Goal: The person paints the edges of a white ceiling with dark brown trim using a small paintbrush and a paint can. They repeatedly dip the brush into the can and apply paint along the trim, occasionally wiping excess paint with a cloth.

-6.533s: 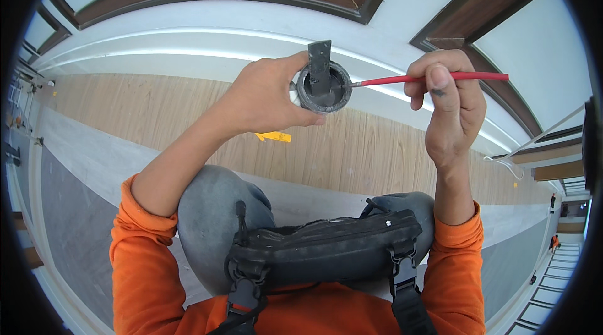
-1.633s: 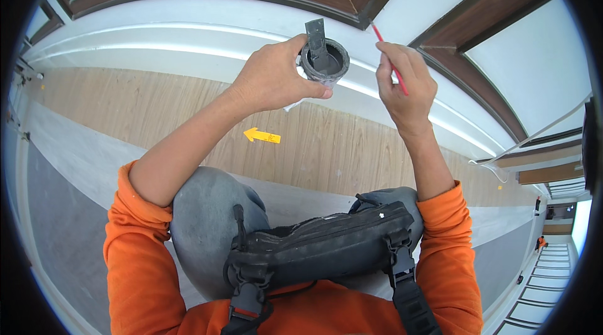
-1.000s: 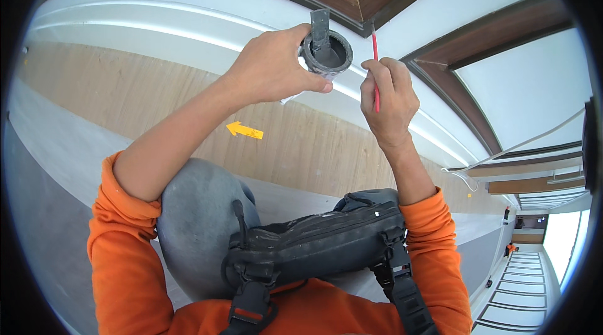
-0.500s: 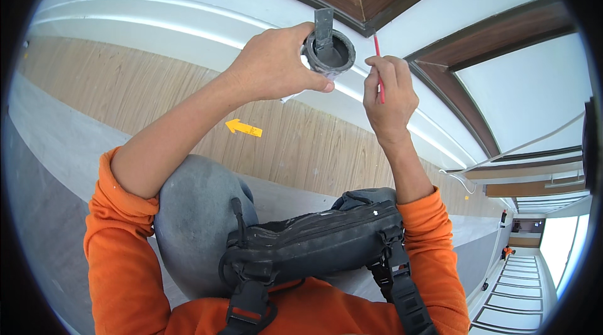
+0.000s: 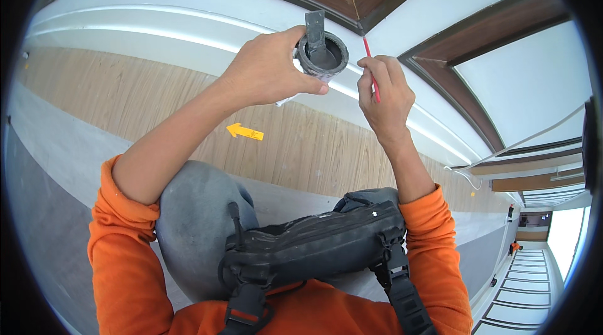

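My left hand (image 5: 267, 68) is wrapped round a small can of dark grey paint (image 5: 336, 66), its open mouth facing up. A flat dark grey strip (image 5: 315, 28) stands in the paint, leaning on the rim. Something white, perhaps paper or cloth, shows under that hand. Between the fingers of my right hand (image 5: 388, 93) is a thin red-handled paintbrush (image 5: 368, 52). Its dark tip reaches the lower corner of the brown frame (image 5: 357, 11), where two members meet at a joint; whether it touches cannot be made out.
White wall panels (image 5: 433, 14) and a ledge run behind the hands. Wood-look flooring (image 5: 301, 146) carries a yellow arrow sticker (image 5: 245, 131). A black waist bag (image 5: 314, 244) lies across my lap. At far right, a cable (image 5: 534, 141) hangs and a person in orange (image 5: 515, 247) is far off.
The brush tip has shifted slightly left and now sits at the frame's corner joint. The can has moved slightly left too, still in my left hand.
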The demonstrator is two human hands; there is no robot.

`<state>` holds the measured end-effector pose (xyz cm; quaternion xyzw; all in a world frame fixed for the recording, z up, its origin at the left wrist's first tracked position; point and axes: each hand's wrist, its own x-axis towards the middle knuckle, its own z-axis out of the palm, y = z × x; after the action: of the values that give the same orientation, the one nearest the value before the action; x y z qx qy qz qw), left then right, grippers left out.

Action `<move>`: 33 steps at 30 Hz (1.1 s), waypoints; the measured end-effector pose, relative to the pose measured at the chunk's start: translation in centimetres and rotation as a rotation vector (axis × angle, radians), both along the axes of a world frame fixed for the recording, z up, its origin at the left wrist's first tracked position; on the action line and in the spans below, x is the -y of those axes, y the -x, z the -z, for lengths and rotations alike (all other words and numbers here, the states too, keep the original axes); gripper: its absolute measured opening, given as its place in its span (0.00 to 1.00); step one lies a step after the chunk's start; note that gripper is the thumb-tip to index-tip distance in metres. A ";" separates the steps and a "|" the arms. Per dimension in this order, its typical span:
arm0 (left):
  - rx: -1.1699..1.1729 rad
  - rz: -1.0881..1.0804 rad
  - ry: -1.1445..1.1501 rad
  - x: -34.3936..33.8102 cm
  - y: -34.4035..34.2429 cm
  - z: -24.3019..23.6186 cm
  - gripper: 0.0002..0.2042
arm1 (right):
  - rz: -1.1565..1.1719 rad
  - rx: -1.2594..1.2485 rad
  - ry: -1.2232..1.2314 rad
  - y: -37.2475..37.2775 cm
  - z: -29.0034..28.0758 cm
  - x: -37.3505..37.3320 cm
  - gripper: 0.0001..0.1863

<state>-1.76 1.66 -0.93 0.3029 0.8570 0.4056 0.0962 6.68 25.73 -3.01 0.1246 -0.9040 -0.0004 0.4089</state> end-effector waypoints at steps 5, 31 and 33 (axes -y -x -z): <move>-0.031 -0.013 -0.062 -0.3 0.2 0.9 0.38 | -0.100 -0.045 0.014 0.4 0.0 -0.1 0.13; -0.090 -0.052 -0.128 2.2 0.8 0.0 0.38 | 0.043 0.018 -0.110 -1.2 -1.5 3.0 0.14; -0.103 -0.096 -0.100 3.6 0.7 0.4 0.37 | 0.070 0.006 -0.136 -1.0 -1.2 3.6 0.14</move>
<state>-2.42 -1.90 -1.34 0.2863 0.8531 0.4359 0.0171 7.65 22.15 -1.82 0.1204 -0.9070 -0.0756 0.3964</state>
